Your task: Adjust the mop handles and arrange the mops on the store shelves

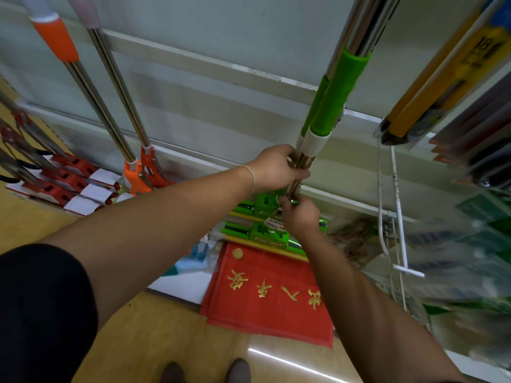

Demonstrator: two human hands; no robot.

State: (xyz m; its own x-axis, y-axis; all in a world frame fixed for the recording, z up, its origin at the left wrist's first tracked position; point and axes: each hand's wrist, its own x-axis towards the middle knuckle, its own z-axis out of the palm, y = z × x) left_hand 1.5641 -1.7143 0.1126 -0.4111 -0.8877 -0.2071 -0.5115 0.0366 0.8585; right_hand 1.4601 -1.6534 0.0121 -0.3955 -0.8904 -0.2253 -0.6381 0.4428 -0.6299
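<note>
beyond the red mat [265, 308], left hand [276, 168] clamps the green mop [336, 100] shaft; right hand [300, 217] pinches it lower. adjustment seems underway, arranging remains; orange mops [137, 178] left of mat already stand.

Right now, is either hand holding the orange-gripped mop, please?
No, the left hand and right hand both hold the shafts of the green-gripped mops; the orange-gripped mop stands apart, untouched.

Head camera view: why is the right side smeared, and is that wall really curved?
In the head view the packets on the right are smeared by motion, while the left hand and right hand at the green mop handles look sharp; the wall rail bows from the wide-angle lens; a glare streak lies on the floor.
</note>
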